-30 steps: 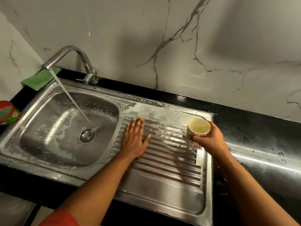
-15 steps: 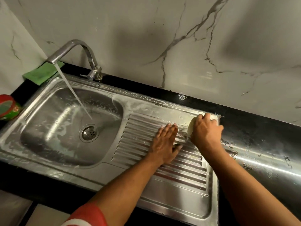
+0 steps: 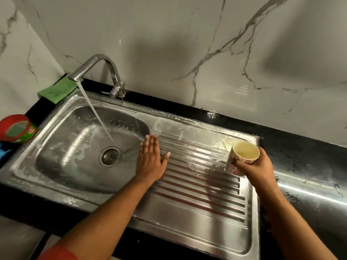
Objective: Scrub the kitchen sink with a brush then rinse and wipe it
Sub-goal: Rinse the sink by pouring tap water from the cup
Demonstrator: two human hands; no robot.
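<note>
The sink (image 3: 62, 147) sat in a black desk (image 3: 309, 166), basin on the left and ribbed drainboard (image 3: 197, 184) on the right. The tap (image 3: 105, 64) was turned over the basin and running. Its water (image 3: 93, 109) landed just behind the drain (image 3: 110, 156), which suggested the rinsing stage.

The left hand (image 3: 150, 158) lay flat and released, gripping nothing. Its fingers were straight and together, and its palm was down on the ribs where the drainboard meets the basin. That placement looked meant to sweep wash water and soap along the grooves toward the basin.

The right hand (image 3: 257, 166) was wrapped round a small patterned cup (image 3: 245, 152). It held the cup upright, mouth up, above the far right corner of the drainboard, probably as a scoop for carrying water to the side the tap cannot reach. I could not tell whether the cup held any liquid.

Suds (image 3: 169, 117) clung along the back rim, so the rinse looked unfinished and the wiping was not yet begun.

No brush was in view. A green cloth (image 3: 56, 91) lay on the desk behind the tap, within reach for wiping. A red and green tub (image 3: 17, 131) stood at the left edge.
</note>
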